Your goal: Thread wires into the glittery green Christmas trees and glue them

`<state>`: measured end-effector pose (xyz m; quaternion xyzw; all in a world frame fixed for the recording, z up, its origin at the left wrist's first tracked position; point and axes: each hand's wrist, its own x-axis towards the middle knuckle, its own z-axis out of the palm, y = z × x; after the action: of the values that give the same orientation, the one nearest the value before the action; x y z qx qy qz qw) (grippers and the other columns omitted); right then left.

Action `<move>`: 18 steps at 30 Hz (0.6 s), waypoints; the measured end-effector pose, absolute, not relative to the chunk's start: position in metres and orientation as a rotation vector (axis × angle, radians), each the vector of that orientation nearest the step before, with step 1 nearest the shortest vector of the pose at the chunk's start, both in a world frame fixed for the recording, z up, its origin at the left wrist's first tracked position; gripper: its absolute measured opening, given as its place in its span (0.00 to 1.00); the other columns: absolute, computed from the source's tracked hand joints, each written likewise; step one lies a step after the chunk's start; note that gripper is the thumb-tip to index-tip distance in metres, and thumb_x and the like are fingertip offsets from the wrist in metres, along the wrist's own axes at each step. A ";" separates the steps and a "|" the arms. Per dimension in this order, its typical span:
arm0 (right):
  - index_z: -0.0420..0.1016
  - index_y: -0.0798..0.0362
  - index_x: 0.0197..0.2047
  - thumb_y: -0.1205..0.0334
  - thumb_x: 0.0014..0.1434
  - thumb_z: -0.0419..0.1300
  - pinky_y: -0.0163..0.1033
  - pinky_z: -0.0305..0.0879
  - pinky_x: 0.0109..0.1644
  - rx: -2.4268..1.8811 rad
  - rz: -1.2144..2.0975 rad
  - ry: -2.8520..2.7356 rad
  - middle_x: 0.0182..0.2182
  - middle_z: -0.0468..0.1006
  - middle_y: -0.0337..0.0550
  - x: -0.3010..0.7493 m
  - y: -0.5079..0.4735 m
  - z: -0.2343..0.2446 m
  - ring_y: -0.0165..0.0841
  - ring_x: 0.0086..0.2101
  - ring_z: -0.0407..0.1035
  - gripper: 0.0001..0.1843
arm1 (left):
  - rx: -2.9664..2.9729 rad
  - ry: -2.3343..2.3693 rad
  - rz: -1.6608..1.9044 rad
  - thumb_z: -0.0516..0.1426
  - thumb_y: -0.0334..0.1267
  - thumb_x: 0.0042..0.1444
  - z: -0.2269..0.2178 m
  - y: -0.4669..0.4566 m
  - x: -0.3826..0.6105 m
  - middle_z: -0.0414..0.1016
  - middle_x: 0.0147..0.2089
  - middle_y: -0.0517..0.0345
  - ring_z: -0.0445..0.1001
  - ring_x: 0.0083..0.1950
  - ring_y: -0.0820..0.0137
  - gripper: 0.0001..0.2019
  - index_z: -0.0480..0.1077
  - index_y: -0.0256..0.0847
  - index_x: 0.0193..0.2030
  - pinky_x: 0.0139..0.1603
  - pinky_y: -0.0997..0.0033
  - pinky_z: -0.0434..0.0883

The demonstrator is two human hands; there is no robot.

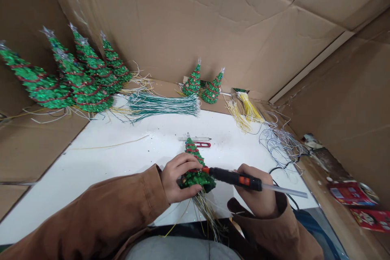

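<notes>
My left hand [176, 178] is closed round the base of a small green glitter Christmas tree [195, 166] with red garlands, its tip pointing away from me. Thin wires [204, 207] hang from the tree's bottom toward my lap. My right hand [257, 197] grips a black and orange glue gun [236, 178], a clear glue stick sticking out of its back. The gun's red nozzle touches the tree's lower part. Both hands hover at the near edge of the white tabletop [122, 158].
Several finished trees [76, 77] lie at the far left, two more [202, 85] stand at the back. Bundles of green wires [164, 105], yellow wires [245, 111] and white wires [280, 142] lie around. Red snips [202, 144] sit mid-table. Cardboard walls enclose everything.
</notes>
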<state>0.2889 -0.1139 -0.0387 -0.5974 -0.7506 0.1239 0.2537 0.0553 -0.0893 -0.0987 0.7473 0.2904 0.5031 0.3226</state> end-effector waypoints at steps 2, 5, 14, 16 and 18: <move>0.65 0.51 0.20 0.60 0.50 0.55 0.32 0.53 0.21 -1.673 0.407 -1.970 0.13 0.63 0.33 0.291 -0.110 -0.043 0.27 0.17 0.56 0.10 | 1.951 0.786 1.309 0.60 0.44 0.51 -0.099 -0.090 0.055 0.71 0.44 0.48 0.70 0.45 0.63 0.19 0.69 0.41 0.49 0.46 0.59 0.71; 0.69 0.52 0.22 0.53 0.50 0.59 0.33 0.59 0.22 -1.803 0.540 -1.761 0.15 0.68 0.36 0.297 -0.100 -0.058 0.29 0.19 0.62 0.13 | 1.946 0.800 1.292 0.60 0.44 0.51 -0.098 -0.091 0.054 0.70 0.45 0.48 0.70 0.45 0.62 0.19 0.68 0.42 0.49 0.46 0.59 0.70; 0.74 0.60 0.38 0.46 0.56 0.53 0.46 0.68 0.37 -2.003 0.411 -1.571 0.30 0.77 0.54 0.323 -0.082 -0.119 0.44 0.34 0.71 0.24 | 1.972 0.806 1.289 0.61 0.42 0.50 -0.098 -0.091 0.055 0.70 0.44 0.48 0.70 0.46 0.63 0.19 0.68 0.40 0.48 0.46 0.61 0.70; 0.74 0.60 0.38 0.46 0.56 0.52 0.48 0.67 0.41 -2.022 0.393 -1.573 0.32 0.76 0.54 0.325 -0.081 -0.129 0.44 0.36 0.70 0.23 | 1.987 0.821 1.287 0.61 0.42 0.49 -0.098 -0.091 0.055 0.70 0.45 0.48 0.70 0.46 0.62 0.19 0.68 0.40 0.49 0.47 0.60 0.70; 0.73 0.60 0.39 0.47 0.55 0.53 0.50 0.66 0.44 -2.038 0.364 -1.570 0.34 0.75 0.55 0.326 -0.081 -0.136 0.45 0.38 0.69 0.23 | 2.008 0.839 1.275 0.61 0.41 0.49 -0.098 -0.090 0.055 0.71 0.45 0.48 0.70 0.47 0.62 0.20 0.68 0.41 0.49 0.47 0.60 0.70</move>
<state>0.3262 -0.0807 -0.1364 -0.7556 -0.5820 0.1351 0.2684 0.0549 -0.0904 -0.0977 0.7581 0.3168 0.4816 0.3048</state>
